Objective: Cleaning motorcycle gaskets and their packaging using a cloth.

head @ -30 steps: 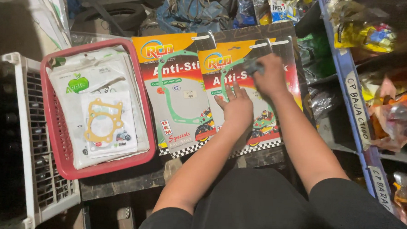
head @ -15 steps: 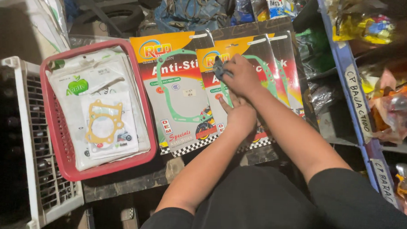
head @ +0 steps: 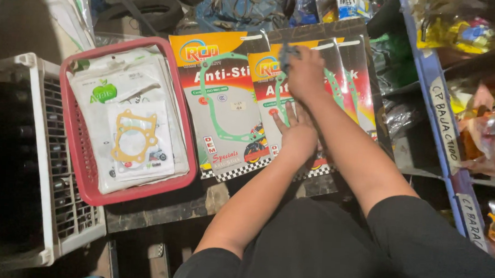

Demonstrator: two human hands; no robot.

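Since the earlier frame the right hand (head: 305, 75) had slid from the right side of the gasket packet (head: 293, 107) up to its top left corner, closed around a small dark cloth (head: 286, 53). Left hand (head: 296, 134) lay flat, fingers spread, pinning the packet's lower half. Step in hand looked like wiping the packet's face; by my judgement the next pass called for a steady press from the flat hand so the glossy sleeve would not skid. Packet lay on the dark bench top (head: 161, 205), overlapping similar ones, just right of another orange gasket packet (head: 221, 104). It was orange-topped, clear-fronted, a thin green gasket showing, chequered strip along the bottom. Red basket (head: 80, 148) of bagged gaskets stood to the left.
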